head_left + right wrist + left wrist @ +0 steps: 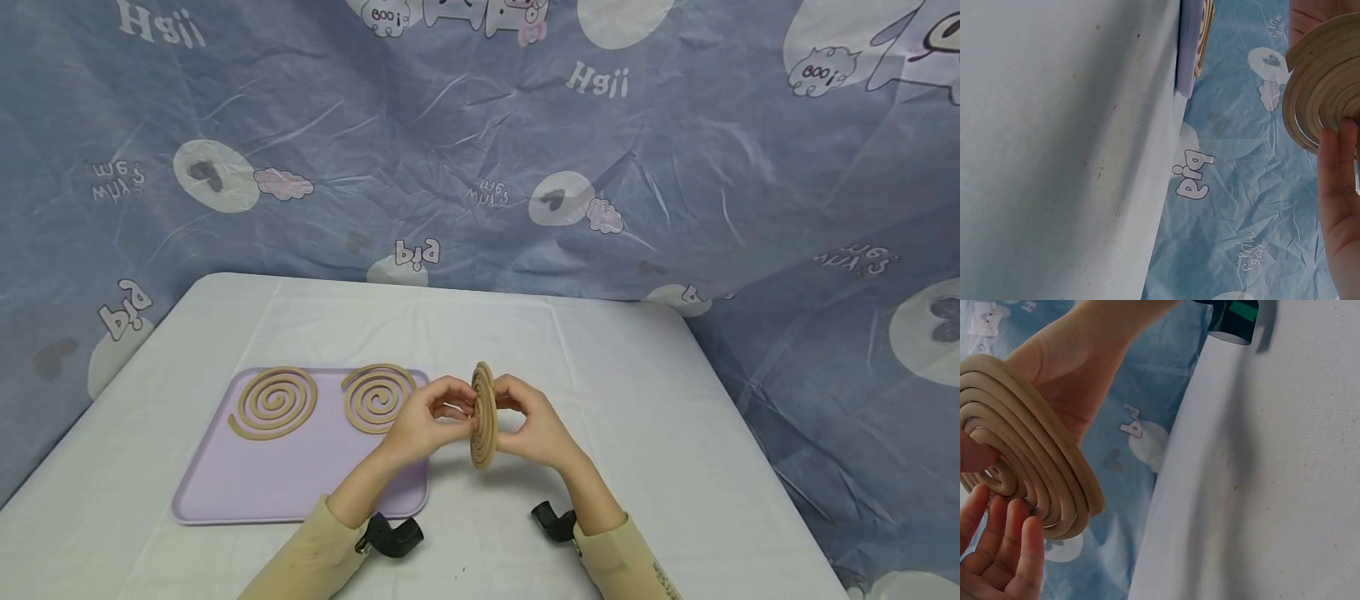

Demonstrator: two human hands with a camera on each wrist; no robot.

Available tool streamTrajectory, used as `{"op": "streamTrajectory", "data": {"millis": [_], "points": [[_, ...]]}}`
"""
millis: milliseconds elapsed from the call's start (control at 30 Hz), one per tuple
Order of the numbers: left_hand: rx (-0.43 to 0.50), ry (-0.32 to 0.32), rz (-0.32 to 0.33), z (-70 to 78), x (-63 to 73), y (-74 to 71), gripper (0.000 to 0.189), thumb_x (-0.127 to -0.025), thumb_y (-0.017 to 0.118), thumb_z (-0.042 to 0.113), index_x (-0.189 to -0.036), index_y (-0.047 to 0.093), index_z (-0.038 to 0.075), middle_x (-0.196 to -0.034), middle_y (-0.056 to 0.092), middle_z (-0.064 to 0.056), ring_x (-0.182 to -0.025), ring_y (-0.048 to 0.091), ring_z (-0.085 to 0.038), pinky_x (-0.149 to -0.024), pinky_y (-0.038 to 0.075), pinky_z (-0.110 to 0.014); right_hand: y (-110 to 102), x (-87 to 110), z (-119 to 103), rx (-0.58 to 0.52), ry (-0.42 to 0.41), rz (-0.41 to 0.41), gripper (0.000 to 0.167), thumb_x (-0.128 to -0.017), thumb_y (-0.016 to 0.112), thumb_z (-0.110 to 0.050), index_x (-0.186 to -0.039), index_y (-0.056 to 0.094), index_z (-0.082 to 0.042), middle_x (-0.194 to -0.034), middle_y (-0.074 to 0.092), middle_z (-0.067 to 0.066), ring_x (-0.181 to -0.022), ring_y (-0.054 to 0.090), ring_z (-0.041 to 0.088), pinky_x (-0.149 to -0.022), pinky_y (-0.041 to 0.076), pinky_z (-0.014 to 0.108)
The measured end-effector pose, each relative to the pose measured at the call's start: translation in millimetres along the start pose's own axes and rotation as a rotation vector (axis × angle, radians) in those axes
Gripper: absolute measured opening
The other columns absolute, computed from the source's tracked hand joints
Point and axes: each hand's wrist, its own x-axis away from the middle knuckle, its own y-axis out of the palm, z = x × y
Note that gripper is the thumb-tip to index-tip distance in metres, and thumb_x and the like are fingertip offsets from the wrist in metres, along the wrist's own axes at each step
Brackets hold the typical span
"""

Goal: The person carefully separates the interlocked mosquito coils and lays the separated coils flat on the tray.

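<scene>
A tan mosquito coil (483, 417), its windings packed close together, stands on edge between my two hands, above the table. My left hand (420, 421) holds its left face with fingertips and thumb near the centre. On the opposite face, my right hand (536, 421) grips it with thumb and curled fingers. The left wrist view shows thin gaps between the windings of the coil (1041, 444), with left fingers (1007, 544) at its middle. In the right wrist view, right fingertips (1338, 147) touch the broad face of the coil (1319, 81).
A lilac tray (300, 487) lies on the white-covered table (615, 358), left of my hands. Two loosely spaced coils rest along its far side, one at the left (273, 402) and one at the right (378, 398), partly behind my left hand. A patterned blue curtain (450, 125) hangs behind.
</scene>
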Motion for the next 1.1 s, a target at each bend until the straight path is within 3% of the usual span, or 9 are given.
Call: {"op": "streamTrajectory", "data": {"millis": [200, 333, 600, 800, 967, 1100], "points": [[0.0, 0.001, 0.013, 20.6, 1.9, 5.6, 0.029, -0.072, 0.069, -0.014, -0.098, 0.056, -0.013, -0.091, 0.061, -0.026, -0.086, 0.059, -0.036, -0.077, 0.052, -0.047, -1, -0.2, -1, -0.006, -0.009, -0.012, 0.035, -0.069, 0.076, 0.006, -0.099, 0.058, 0.001, -0.094, 0.062, 0.015, -0.095, 0.06, 0.022, -0.085, 0.05, 0.04], [-0.001, -0.007, 0.007, 23.6, 1.9, 6.5, 0.029, -0.072, 0.069, -0.014, -0.098, 0.055, -0.013, -0.091, 0.061, -0.024, -0.087, 0.059, -0.037, -0.078, 0.051, -0.049, 0, -0.7, -1, -0.008, -0.016, -0.016, 0.034, -0.068, 0.076, 0.006, -0.096, 0.058, -0.001, -0.092, 0.061, 0.014, -0.093, 0.06, 0.021, -0.084, 0.051, 0.039], [0.0, 0.018, -0.004, -1.7, 0.0, 3.8, 0.033, -0.071, 0.071, -0.015, -0.099, 0.056, -0.01, -0.093, 0.061, -0.021, -0.087, 0.06, -0.029, -0.08, 0.05, -0.05, -1, -0.4, -2, -0.018, -0.034, -0.027, 0.034, -0.069, 0.076, 0.006, -0.095, 0.058, -0.003, -0.091, 0.061, 0.012, -0.093, 0.06, 0.02, -0.084, 0.051, 0.039], [0.003, 0.048, -0.014, -4.7, 0.1, 1.9, 0.031, -0.072, 0.074, -0.007, -0.098, 0.057, -0.004, -0.092, 0.061, -0.016, -0.086, 0.06, -0.021, -0.08, 0.051, -0.045, -1, -0.5, -3, -0.03, -0.033, -0.037, 0.034, -0.068, 0.075, 0.006, -0.095, 0.057, -0.005, -0.091, 0.061, 0.01, -0.092, 0.059, 0.018, -0.084, 0.05, 0.04], [-0.056, 0.053, -0.005, 3.1, 0.4, 3.1, 0.029, -0.071, 0.074, -0.006, -0.095, 0.058, -0.002, -0.091, 0.061, -0.012, -0.089, 0.058, -0.025, -0.079, 0.051, -0.044, -1, -0.2, -5, -0.039, -0.029, -0.04, 0.033, -0.068, 0.074, 0.007, -0.093, 0.055, -0.005, -0.09, 0.06, 0.009, -0.09, 0.058, 0.017, -0.082, 0.051, 0.042], [-0.111, 0.051, 0.011, 23.4, 1.7, 5.3, 0.027, -0.071, 0.073, -0.007, -0.092, 0.058, -0.003, -0.09, 0.06, -0.015, -0.091, 0.056, -0.031, -0.083, 0.047, -0.051, -2, 0.1, -6, -0.031, -0.031, -0.027, 0.032, -0.068, 0.071, 0.009, -0.091, 0.053, -0.005, -0.088, 0.057, 0.006, -0.087, 0.055, 0.018, -0.081, 0.05, 0.039]]}}
